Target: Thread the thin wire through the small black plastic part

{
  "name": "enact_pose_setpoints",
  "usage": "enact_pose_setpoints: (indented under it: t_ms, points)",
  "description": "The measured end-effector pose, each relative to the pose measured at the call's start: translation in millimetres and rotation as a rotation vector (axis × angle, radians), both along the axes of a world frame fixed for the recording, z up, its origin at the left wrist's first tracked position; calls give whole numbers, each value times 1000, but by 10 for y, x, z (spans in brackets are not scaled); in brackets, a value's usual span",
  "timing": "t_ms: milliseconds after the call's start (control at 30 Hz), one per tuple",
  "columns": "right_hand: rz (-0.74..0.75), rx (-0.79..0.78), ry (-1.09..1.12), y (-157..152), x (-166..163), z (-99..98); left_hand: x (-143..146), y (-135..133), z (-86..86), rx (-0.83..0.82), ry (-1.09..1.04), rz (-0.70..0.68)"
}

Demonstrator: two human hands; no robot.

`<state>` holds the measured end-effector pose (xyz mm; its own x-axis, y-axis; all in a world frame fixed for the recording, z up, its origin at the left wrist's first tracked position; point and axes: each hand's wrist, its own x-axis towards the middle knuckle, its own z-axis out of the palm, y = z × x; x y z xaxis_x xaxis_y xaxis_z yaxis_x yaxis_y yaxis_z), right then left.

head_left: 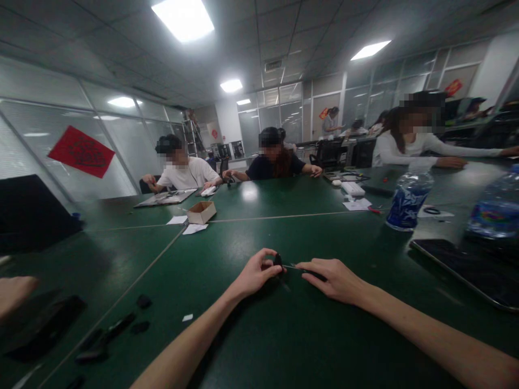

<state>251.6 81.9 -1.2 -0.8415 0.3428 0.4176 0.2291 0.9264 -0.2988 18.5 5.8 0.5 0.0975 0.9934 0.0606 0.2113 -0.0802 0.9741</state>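
Observation:
My left hand [254,273] pinches a small black part [278,260] upright between thumb and fingers, just above the green table [259,335]. What kind of part it is cannot be made out. In my right hand [335,278] is a thin screwdriver [290,266], its metal shaft pointing left with the tip at the black part. Most of its dark handle lies under my fingers. A small white scrap [187,317] rests on the table to the left of my left forearm.
Several black pieces [140,327] lie at the left, near another person's hand [16,294]. A phone [466,270], a blue-labelled bottle [409,200] and a second bottle [494,208] stand or lie right. Beyond are a cardboard box [201,213] and seated people.

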Motion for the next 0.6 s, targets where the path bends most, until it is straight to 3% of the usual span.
enact_pose_setpoints:
  t_ms: [167,600]
  points:
    - [-6,-23,-15,0,2,6,18,-23,37,32,-43,-3]
    - [-21,-8,-30,-5,7,48,17,-61,88,139,134,18]
